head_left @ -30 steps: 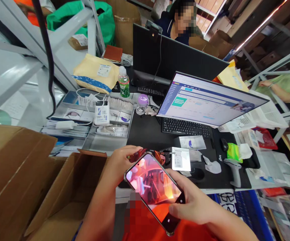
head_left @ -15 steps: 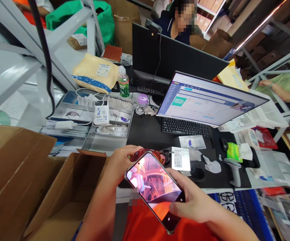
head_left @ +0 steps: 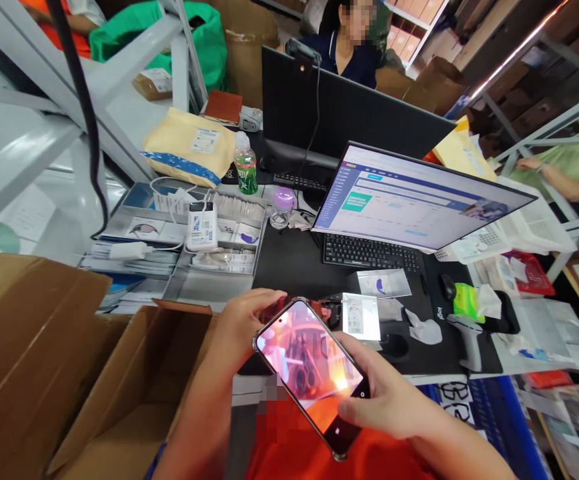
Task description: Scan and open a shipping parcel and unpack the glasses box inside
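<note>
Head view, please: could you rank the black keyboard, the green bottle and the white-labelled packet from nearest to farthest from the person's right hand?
From the right hand, which holds the phone:
1. White-labelled packet, on the desk mat just beyond the phone.
2. Black keyboard, under the tilted monitor.
3. Green bottle, far back left, beside the yellow mailer.

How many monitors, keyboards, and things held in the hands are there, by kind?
Monitors: 2
Keyboards: 2
Phone, in the right hand: 1
Red-lensed glasses, in the left hand: 1
Total: 6
</note>
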Tool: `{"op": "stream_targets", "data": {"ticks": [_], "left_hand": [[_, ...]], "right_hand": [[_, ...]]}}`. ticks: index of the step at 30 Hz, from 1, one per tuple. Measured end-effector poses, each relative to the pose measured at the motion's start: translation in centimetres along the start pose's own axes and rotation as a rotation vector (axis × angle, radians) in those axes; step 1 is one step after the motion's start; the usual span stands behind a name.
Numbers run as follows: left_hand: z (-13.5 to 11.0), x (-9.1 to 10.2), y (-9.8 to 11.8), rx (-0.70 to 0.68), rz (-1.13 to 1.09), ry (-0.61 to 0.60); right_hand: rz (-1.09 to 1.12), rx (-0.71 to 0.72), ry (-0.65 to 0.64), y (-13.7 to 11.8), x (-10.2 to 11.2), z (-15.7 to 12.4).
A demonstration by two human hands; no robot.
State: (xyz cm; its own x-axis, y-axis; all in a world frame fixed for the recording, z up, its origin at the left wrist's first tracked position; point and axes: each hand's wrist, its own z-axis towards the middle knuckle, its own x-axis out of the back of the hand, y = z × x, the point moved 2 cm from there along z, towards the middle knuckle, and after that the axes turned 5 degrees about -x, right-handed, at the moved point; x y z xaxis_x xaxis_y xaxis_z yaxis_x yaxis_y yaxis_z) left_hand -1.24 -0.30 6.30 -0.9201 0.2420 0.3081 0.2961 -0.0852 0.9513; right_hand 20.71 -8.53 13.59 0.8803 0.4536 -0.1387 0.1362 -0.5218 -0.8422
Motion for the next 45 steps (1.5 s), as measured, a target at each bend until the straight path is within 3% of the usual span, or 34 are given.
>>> {"op": "stream_targets", "data": {"ticks": [18, 25, 33, 40, 45], "left_hand": [[-0.5, 0.2, -0.8, -0.19, 0.046, 0.017], [-0.7, -0.4, -1.9, -0.299, 0.05, 0.086], [-0.4, 0.1, -0.8, -0.305, 0.058, 0.057], [-0.3, -0.1, -1.7, -0.378, 0.087, 0.085], [-0.1, -0.1, -1.9, -0.321, 0.088, 0.097]], "right_hand": [[-0.037, 0.008, 0.014, -0.3, -0.1, -0.3], [-0.034, 0.016, 0.005, -0.5, -0.1, -0.2], [-0.059, 0.021, 0.034, -0.4, 0.1, -0.2], [-0.048, 0.041, 0.016, -0.1, 0.1, -0.2], [-0.019, 0.01, -0.001, 0.2, -0.1, -0.4]]}}
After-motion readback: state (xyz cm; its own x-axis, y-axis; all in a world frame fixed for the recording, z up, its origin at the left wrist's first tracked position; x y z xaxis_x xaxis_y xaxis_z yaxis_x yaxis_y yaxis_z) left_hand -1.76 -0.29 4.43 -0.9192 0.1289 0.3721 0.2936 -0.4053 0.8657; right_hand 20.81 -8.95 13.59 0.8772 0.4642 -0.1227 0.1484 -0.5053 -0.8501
